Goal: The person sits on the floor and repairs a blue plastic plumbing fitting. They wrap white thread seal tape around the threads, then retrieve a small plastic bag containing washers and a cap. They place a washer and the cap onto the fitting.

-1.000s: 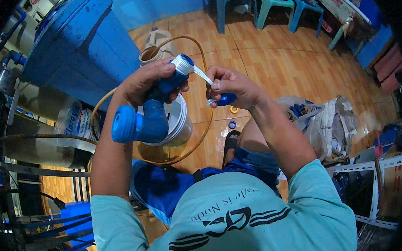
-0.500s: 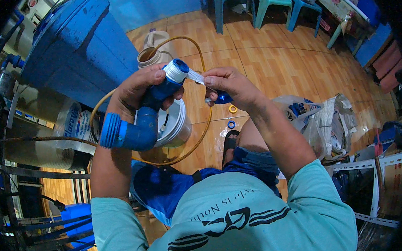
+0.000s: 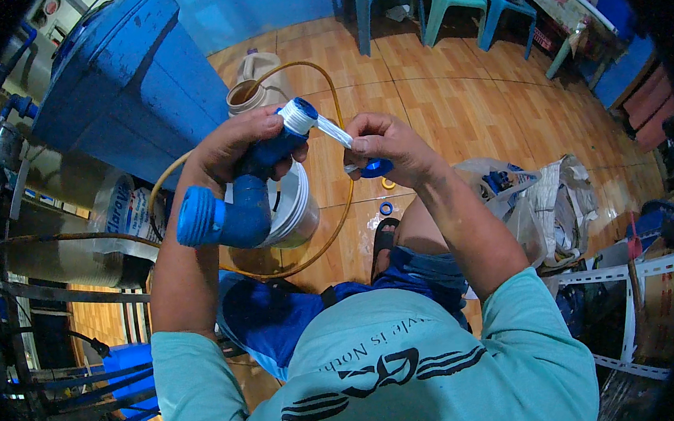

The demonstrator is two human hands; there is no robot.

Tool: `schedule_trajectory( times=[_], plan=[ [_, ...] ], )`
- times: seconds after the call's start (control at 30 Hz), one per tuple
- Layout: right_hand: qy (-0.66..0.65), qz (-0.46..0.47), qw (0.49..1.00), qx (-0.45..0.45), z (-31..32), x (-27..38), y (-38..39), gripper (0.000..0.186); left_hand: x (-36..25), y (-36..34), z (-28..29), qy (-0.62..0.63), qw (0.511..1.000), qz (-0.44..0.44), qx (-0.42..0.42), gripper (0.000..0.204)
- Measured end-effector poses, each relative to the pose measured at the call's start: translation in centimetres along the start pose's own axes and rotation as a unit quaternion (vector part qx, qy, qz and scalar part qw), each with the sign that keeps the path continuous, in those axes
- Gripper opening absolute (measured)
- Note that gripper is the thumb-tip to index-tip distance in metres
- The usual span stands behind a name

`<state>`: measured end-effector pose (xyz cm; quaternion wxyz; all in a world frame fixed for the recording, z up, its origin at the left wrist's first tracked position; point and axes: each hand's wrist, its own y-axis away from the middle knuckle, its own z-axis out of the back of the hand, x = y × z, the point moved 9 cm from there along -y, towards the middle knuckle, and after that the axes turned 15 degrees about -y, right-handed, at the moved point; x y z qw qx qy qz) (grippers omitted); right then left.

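Observation:
My left hand (image 3: 241,143) is closed round a blue pipe fitting (image 3: 246,210) with an elbow and threaded ends. White thread seal tape (image 3: 332,130) covers the upper threaded end and runs taut across to my right hand (image 3: 387,147). Between the fingers of that hand is the blue tape spool (image 3: 377,167), partly hidden by them. The fitting's other threaded end (image 3: 197,215) is bare blue and points to the lower left, over my left forearm.
Below the fitting stands a white bucket (image 3: 298,213), with a yellowish hose (image 3: 337,92) looping round it. Behind is a beige jug (image 3: 263,78). Two small rings, one yellow (image 3: 388,183) and one blue (image 3: 386,208), lie on the floor. Plastic bags (image 3: 551,209) sit at right.
The fitting has turned slightly in my left hand, its bare end shifting a little right. My right hand has moved slightly, and the tape slants more steeply down to it.

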<state>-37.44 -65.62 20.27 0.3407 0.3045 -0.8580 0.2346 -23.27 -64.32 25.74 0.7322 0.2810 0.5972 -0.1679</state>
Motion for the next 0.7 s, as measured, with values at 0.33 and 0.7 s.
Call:
schedule_trajectory(
  times=[0.33, 0.7],
  plan=[
    [-0.022, -0.030, 0.998, 0.048, -0.4, -1.0, 0.3, 0.023, 1.1, -2.0, 1.2, -0.080, 0.996, 0.032, -0.011, 0.045],
    [0.102, 0.055, 0.993, -0.031, 0.5, -0.5, 0.5, 0.027, -0.6, -1.9, 2.6, -0.223, 0.968, -0.004, -0.116, 0.062]
  ],
)
